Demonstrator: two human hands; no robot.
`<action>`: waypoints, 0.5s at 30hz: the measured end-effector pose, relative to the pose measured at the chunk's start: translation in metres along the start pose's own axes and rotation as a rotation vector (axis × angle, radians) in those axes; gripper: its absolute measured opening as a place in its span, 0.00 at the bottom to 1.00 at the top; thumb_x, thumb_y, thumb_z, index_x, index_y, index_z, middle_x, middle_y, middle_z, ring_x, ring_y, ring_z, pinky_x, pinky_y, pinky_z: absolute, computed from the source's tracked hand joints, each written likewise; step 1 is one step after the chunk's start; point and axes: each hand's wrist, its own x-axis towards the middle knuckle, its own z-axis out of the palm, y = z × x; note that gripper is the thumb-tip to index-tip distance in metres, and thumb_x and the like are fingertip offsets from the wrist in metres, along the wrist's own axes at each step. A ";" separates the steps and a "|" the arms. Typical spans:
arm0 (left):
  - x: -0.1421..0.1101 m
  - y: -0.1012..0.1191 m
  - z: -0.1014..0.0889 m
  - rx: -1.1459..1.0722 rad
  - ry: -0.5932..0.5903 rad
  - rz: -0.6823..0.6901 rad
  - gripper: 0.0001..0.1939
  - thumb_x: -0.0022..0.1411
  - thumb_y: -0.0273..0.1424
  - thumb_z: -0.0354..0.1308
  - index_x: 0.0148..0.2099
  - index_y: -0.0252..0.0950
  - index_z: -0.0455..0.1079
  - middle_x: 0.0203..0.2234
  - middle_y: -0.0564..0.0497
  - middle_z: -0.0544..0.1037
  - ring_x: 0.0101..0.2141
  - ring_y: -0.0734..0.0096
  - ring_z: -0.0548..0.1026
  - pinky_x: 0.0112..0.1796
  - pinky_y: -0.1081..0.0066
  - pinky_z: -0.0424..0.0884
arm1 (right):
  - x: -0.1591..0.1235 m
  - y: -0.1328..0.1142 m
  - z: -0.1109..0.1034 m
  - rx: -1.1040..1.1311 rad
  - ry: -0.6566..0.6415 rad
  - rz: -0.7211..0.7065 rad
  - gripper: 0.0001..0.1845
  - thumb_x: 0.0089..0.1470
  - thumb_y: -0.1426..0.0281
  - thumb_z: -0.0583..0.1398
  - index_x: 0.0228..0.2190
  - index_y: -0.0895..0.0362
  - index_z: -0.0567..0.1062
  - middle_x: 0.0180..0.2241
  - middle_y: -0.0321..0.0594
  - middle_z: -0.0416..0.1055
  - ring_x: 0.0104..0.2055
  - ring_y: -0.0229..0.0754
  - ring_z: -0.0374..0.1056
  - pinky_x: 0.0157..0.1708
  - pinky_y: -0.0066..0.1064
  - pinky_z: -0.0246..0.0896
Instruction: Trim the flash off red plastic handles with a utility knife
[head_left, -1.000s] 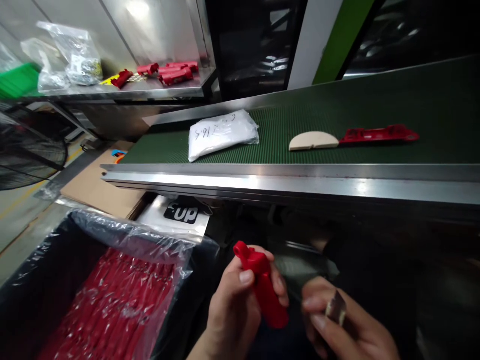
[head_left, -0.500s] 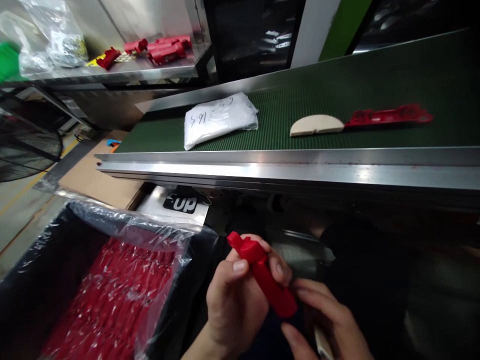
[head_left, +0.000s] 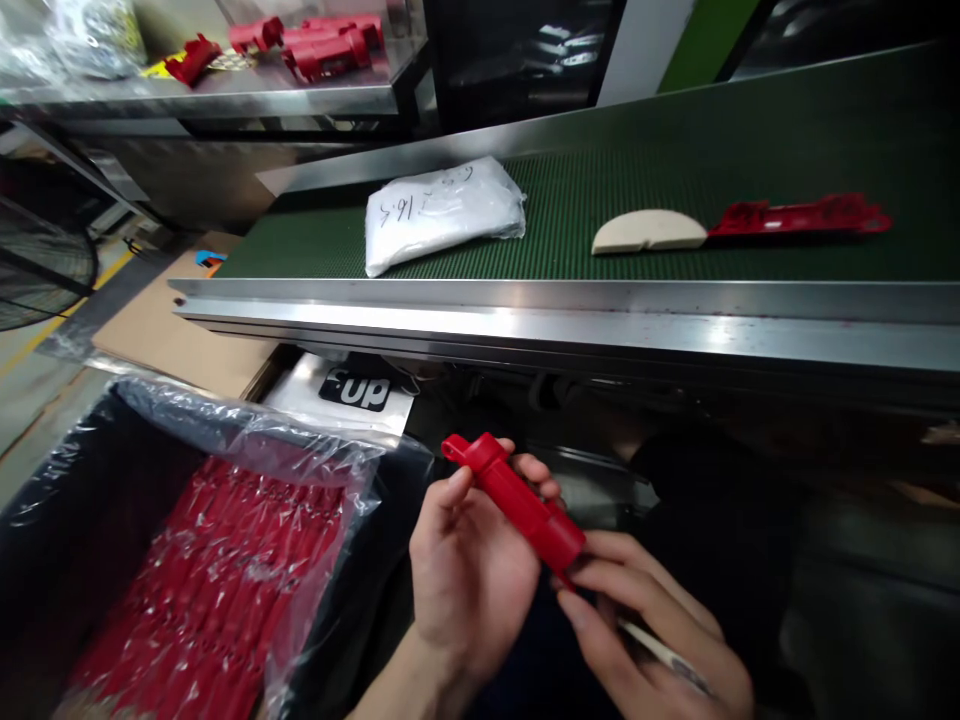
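A red plastic part (head_left: 525, 505), tube-like with a small loop at its upper end, lies slantwise across my left hand (head_left: 472, 570). My left thumb presses beside the loop and the fingers curl behind the part. At the lower end, the thumb and fingers of my right hand (head_left: 645, 620) pinch the same part. A thin, pale-handled tool (head_left: 664, 655) is tucked in my right palm; its tip is hidden, so its kind cannot be made out.
Ahead runs a green conveyor belt (head_left: 559, 220) with a metal edge (head_left: 525, 318). On it are a white plastic packet (head_left: 442, 215), a cream half-round piece (head_left: 649, 231) and another red part (head_left: 802, 216). A plastic-lined dark bin (head_left: 60, 480) of red parts stands at left.
The red part has turned about its length in my hands, showing another side. My right fingers have closed on its lower end. The whole view has shifted slightly.
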 end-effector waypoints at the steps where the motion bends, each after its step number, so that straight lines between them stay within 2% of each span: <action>1: 0.000 0.002 -0.001 0.003 0.005 -0.002 0.16 0.66 0.35 0.50 0.44 0.30 0.76 0.36 0.41 0.77 0.39 0.61 0.75 0.45 0.64 0.70 | 0.001 -0.001 -0.001 -0.011 0.031 0.003 0.10 0.56 0.76 0.61 0.40 0.50 0.74 0.42 0.41 0.74 0.27 0.38 0.73 0.21 0.25 0.71; 5: 0.001 0.009 -0.007 0.007 0.026 0.012 0.15 0.67 0.31 0.51 0.45 0.27 0.76 0.43 0.41 0.79 0.45 0.61 0.76 0.50 0.64 0.71 | 0.008 -0.002 -0.011 -0.033 0.073 0.067 0.09 0.56 0.75 0.61 0.38 0.50 0.76 0.43 0.40 0.75 0.30 0.39 0.75 0.28 0.26 0.73; 7: 0.001 0.011 -0.009 0.041 0.002 0.002 0.15 0.68 0.29 0.51 0.47 0.27 0.75 0.46 0.40 0.78 0.49 0.60 0.74 0.52 0.63 0.70 | 0.011 0.000 -0.016 0.038 0.097 0.167 0.07 0.58 0.72 0.61 0.38 0.50 0.77 0.39 0.40 0.76 0.27 0.37 0.74 0.24 0.25 0.71; 9: 0.000 0.012 -0.012 0.113 -0.035 -0.003 0.16 0.68 0.29 0.51 0.54 0.29 0.71 0.49 0.37 0.76 0.53 0.58 0.72 0.54 0.61 0.68 | 0.013 0.004 -0.018 0.201 0.124 0.302 0.06 0.60 0.70 0.60 0.39 0.51 0.77 0.32 0.39 0.76 0.21 0.34 0.69 0.16 0.23 0.64; 12: -0.003 0.013 -0.014 0.255 -0.071 0.019 0.23 0.68 0.30 0.53 0.64 0.39 0.62 0.52 0.38 0.74 0.53 0.56 0.72 0.50 0.62 0.71 | 0.015 0.009 -0.020 0.420 0.159 0.443 0.08 0.60 0.67 0.61 0.41 0.53 0.76 0.26 0.39 0.74 0.16 0.31 0.61 0.14 0.21 0.58; 15: -0.005 0.014 -0.014 0.385 -0.081 0.052 0.22 0.67 0.29 0.54 0.63 0.39 0.63 0.53 0.38 0.73 0.49 0.57 0.75 0.45 0.64 0.74 | 0.016 0.012 -0.023 0.427 0.194 0.460 0.09 0.60 0.67 0.61 0.43 0.53 0.77 0.30 0.42 0.75 0.21 0.31 0.64 0.16 0.20 0.58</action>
